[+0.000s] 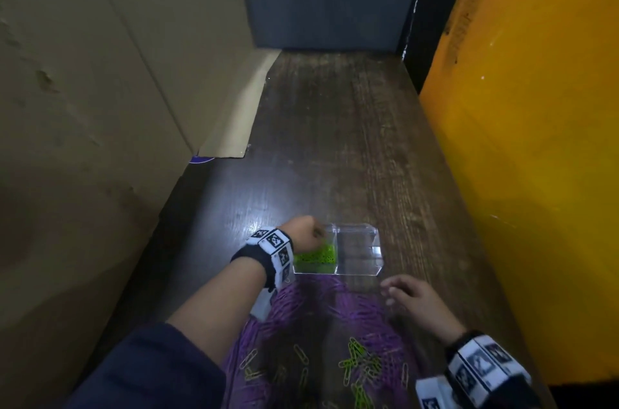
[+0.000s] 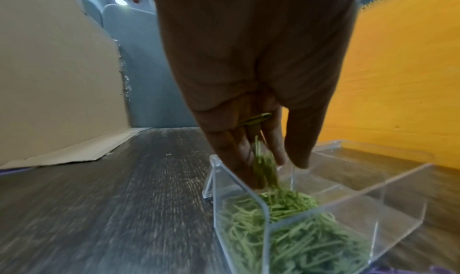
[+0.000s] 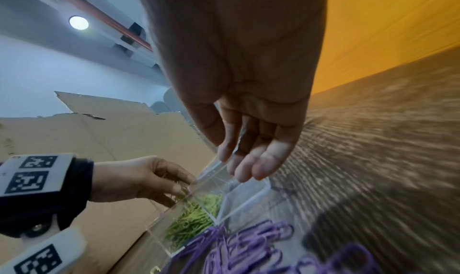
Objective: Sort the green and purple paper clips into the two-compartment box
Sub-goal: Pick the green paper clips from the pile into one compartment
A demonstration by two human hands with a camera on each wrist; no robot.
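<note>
Starting with the head view, we find the clear plastic two-compartment box [image 1: 338, 249] on the dark wood-grain surface [image 1: 335, 140], its left compartment heaped with bright green wire paper clips [image 1: 316, 256], its right compartment apparently bare. The left hand [image 1: 301, 231] hangs over the green side with fingers bunched. The right hand [image 1: 412, 296] hovers just beside the box's near right corner, fingers loosely spread and holding nothing. A spread of purple wire paper clips [image 1: 335, 308] lies nearer us, with loose green ones [image 1: 356, 358] scattered upon it. The black-and-white coded wrist bands [image 1: 271, 243] carry pattern squares only; we read no words or brand anywhere.

In the left wrist view, the left hand [image 2: 248, 101] points down into the box [image 2: 348, 195], a few green clips [image 2: 261, 160] between the fingertips [image 2: 239, 156], blurred and seemingly dropping.

In the right wrist view, the right hand [image 3: 248, 140] is relaxed and empty above the box [image 3: 224, 191]; purple clips [image 3: 248, 244] lie just below it.

We judge the clips light, stiff, smooth-coated and prone to interlock; they are best pinched in small bunches at their loops, or raked together first. The box looks light and rigid, and is likely to slide if nudged.
</note>
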